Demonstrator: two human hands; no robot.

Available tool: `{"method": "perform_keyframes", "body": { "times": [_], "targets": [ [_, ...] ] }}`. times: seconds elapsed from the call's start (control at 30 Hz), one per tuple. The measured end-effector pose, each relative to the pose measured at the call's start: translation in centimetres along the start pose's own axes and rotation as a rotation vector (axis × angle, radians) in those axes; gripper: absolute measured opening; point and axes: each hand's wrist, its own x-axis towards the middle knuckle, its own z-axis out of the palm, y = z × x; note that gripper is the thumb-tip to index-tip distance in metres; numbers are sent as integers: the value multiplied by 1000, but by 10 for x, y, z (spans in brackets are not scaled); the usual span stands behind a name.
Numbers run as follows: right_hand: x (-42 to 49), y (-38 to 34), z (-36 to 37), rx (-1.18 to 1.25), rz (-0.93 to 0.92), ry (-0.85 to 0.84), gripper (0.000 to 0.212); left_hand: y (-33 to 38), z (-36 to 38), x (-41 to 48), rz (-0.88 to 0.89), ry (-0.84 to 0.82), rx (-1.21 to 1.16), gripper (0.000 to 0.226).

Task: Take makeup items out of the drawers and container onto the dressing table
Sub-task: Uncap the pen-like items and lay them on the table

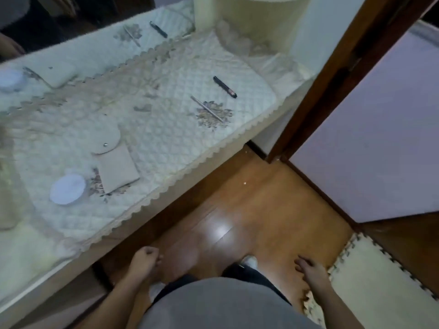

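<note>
The dressing table (pixel 166 162) is covered by a quilted cream cloth with a lace edge. On it lie a black tube (pixel 225 86), a thin silver stick (pixel 207 108), a beige snap pouch (pixel 114 162) and a round white compact (pixel 67 189). My left hand (pixel 145 260) hangs below the table's front edge, its fingers curled shut with nothing visible in them. My right hand (pixel 311 269) hangs over the wooden floor, fingers loosely apart and holding nothing. No drawer shows from here.
A mirror (pixel 71 43) at the back repeats the items. A cream cylindrical container (pixel 261 17) stands at the table's far right corner. A dark wooden door frame (pixel 332 79) rises on the right. Foam floor mats (pixel 370 281) lie at the lower right.
</note>
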Motion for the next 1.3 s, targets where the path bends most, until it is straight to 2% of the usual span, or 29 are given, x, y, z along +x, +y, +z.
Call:
{"method": "perform_keyframes", "body": {
  "times": [0.1, 0.27, 0.37, 0.47, 0.63, 0.73, 0.97, 1.1, 1.2, 1.3],
  "targets": [
    [32, 1, -64, 68, 31, 31, 34, 57, 54, -10, 41, -23, -8, 17],
    [77, -39, -119, 71, -5, 9, 34, 147, 108, -35, 255, -98, 127, 17],
    [100, -91, -113, 38, -109, -51, 34, 191, 103, -45, 446, 12, 367, 16],
    [113, -166, -87, -23, -281, -125, 29, 235, 92, -46, 529, 142, 274, 14],
    [122, -302, -45, -210, -615, -245, 23, 318, 90, 4, 535, 283, 8, 17],
    [122, -372, -31, -292, -737, -316, 19, 370, 89, 38, 525, 342, -97, 19],
    [144, -479, -2, -212, -790, -436, 16, 463, 104, 113, 435, 359, -74, 32],
    [160, -511, 17, -311, -829, -517, 15, 487, 114, 145, 291, 387, -15, 42],
    [171, -535, 27, -354, -839, -586, 12, 494, 122, 155, 216, 459, 117, 34],
    [178, -554, 35, -387, -841, -680, 10, 497, 126, 156, 161, 470, 77, 19]
  ]
}}
